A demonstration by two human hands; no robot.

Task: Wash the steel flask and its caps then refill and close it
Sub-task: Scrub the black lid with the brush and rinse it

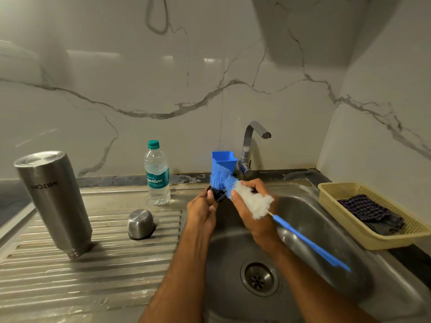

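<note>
The steel flask [54,201] stands upside down on the ribbed drainboard at the left. Its steel outer cap [141,224] lies mouth down on the drainboard to the right of it. Over the sink's back left corner my left hand [202,212] grips a small black inner cap [218,194]. My right hand [253,212] holds a bottle brush [250,201] by its blue and white bristles, and the blue bristle tip is against the black cap. The brush's blue handle slants down to the right over the basin.
A plastic water bottle [157,174] with a green cap stands at the back of the drainboard. A blue plastic holder [223,160] sits beside the steel tap [250,145]. The sink basin [326,241] has a drain at its bottom. A beige basket [373,238] with a dark cloth stands on the right.
</note>
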